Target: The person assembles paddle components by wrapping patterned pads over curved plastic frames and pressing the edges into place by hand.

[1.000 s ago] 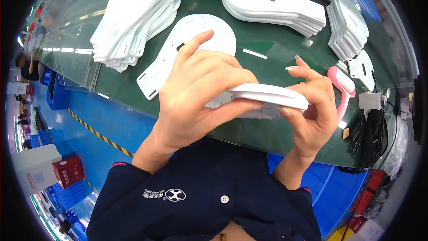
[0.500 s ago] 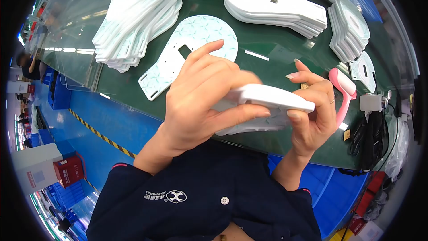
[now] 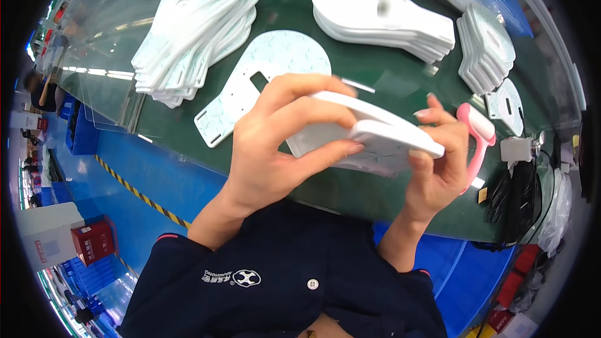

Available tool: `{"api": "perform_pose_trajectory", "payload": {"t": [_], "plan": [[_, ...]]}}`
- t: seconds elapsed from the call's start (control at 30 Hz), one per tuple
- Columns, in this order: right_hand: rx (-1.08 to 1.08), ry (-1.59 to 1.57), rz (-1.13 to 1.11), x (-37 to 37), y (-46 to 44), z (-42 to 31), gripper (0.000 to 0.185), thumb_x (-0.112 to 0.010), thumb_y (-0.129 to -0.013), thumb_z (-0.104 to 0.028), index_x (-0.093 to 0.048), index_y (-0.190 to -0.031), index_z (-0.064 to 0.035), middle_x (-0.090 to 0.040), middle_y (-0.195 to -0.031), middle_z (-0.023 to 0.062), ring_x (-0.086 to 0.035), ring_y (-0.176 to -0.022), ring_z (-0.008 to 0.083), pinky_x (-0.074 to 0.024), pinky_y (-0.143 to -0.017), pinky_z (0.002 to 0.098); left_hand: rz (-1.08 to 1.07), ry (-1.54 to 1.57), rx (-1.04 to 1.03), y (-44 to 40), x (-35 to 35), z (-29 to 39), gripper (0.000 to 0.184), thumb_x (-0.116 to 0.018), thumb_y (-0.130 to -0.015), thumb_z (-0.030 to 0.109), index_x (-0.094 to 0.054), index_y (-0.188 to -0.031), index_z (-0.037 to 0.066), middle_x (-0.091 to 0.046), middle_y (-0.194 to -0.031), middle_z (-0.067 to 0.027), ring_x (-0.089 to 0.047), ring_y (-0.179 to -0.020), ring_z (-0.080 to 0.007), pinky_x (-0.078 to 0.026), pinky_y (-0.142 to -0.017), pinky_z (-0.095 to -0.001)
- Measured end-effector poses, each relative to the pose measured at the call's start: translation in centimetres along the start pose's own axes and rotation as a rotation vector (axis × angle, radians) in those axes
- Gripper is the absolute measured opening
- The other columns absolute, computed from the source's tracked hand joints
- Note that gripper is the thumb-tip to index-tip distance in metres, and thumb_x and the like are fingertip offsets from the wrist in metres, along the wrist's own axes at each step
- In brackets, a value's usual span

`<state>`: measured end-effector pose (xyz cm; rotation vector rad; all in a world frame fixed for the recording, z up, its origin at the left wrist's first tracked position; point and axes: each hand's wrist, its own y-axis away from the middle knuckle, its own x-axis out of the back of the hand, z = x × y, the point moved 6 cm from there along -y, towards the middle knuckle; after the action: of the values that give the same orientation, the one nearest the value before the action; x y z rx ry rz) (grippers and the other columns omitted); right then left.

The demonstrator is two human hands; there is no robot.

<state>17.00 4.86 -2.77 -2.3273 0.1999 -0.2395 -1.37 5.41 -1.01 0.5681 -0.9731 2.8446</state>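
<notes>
My left hand [image 3: 285, 131] is closed on the left side of a white plastic panel [image 3: 382, 141], fingers over the upper edge and thumb below. My right hand [image 3: 441, 159] pinches the panel's right end between thumb and fingers. Two rounded edges show on it; I cannot tell whether it is one bent part or two together. A faint pale-green pattern marks its near face. Behind my left hand, a paddle-shaped panel [image 3: 294, 53] with a rectangular slot lies flat on the green table. Just right of my right hand lies a pink-handled roller [image 3: 479, 138].
A tall pile of patterned panels [image 3: 194, 19] stands at the back left. Plain white panels [image 3: 382, 9] are stacked at the back middle, smaller ones [image 3: 485, 47] at the right. Black gloves [image 3: 501, 197] lie near the right edge; a blue bin [image 3: 463, 275] sits below.
The held panel has tilted, so more of its patterned near face and a second edge show. My left fingers have come down over its upper edge. The view has shifted slightly.
</notes>
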Motion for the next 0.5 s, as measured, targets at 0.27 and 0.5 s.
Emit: {"api": "perform_pose_trajectory", "payload": {"t": [0.27,0.5], "plan": [[-0.246,0.104,-0.044,-0.3,-0.1,2.2,0.02,-0.072,-0.063,-0.006,-0.062,-0.08,-0.0039,-0.061,-0.089,0.0116,-0.056,-0.089,0.0267,-0.0422,-0.081,0.0358,0.028,-0.048,0.065,-0.2,-0.7,-1.4,0.02,-0.071,-0.068,0.009,-0.059,-0.085,0.008,-0.059,-0.097,-0.0086,-0.054,-0.092,-0.0252,-0.039,-0.083,-0.0347],[-0.468,-0.007,-0.05,-0.8,1.0,3.8,0.015,-0.068,-0.069,-0.002,-0.062,-0.083,-0.0008,-0.06,-0.086,0.0091,-0.054,-0.088,0.0212,-0.0412,-0.078,0.0303,0.042,-0.057,0.092,0.6,-1.5,-2.6,0.017,-0.069,-0.072,0.013,-0.059,-0.084,0.009,-0.058,-0.099,-0.0063,-0.052,-0.096,-0.0233,-0.035,-0.086,-0.0334]]}}
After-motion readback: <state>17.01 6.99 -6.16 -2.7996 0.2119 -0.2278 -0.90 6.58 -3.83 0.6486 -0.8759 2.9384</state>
